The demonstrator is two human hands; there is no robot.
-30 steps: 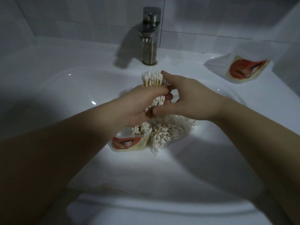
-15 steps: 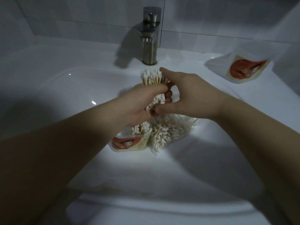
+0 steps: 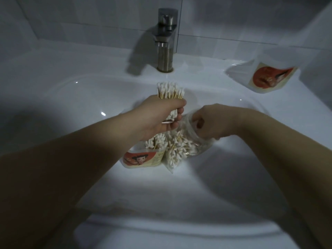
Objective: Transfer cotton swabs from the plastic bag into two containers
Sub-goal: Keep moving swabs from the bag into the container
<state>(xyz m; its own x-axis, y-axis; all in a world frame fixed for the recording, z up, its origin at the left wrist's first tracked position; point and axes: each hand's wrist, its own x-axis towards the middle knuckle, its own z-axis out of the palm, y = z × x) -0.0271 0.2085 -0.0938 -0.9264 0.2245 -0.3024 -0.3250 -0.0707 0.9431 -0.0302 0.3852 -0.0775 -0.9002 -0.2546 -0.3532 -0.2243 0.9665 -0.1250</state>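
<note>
No words or numbers can be read here. The container (image 3: 143,166) in the sink (image 3: 53,97) has a cream label (image 3: 140,158) with a cartoon figure on a red patch, and the few small letters at its right end are too blurry to read. The other container (image 3: 251,83), on the sink's edge at the right, shows a round red picture (image 3: 269,78) with no clear letters.

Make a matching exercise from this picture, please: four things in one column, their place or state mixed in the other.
1 left hand; 2 right hand; 3 labelled container; 4 faucet.
A behind the basin; B grips a bundle of cotton swabs; C at the mouth of the plastic bag; D in the basin, holding swabs.
Pairs: 1-B; 2-C; 3-D; 4-A.
</note>
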